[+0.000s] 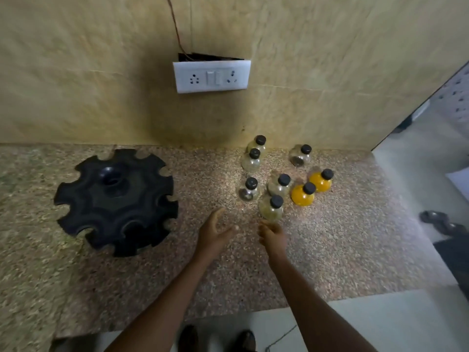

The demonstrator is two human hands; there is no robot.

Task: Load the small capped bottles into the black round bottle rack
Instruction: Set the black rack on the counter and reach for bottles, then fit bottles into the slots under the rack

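Observation:
The black round bottle rack (pixel 115 200) lies on the speckled counter at the left, its notched slots holding nothing. Several small black-capped bottles stand in a group at the right: clear ones near the wall (pixel 256 146) and two orange ones (pixel 303 195). The nearest clear bottle (pixel 271 208) stands just beyond my right hand (pixel 272 236), whose fingertips reach its base; the hand is blurred and I cannot tell whether it touches. My left hand (pixel 214 233) hovers open over the counter between rack and bottles, holding nothing.
The granite counter (pixel 330 250) ends at its front edge below my forearms and at the right, where floor shows. A tiled wall with a white socket plate (pixel 212 76) stands behind. Feet and sandals are on the floor below.

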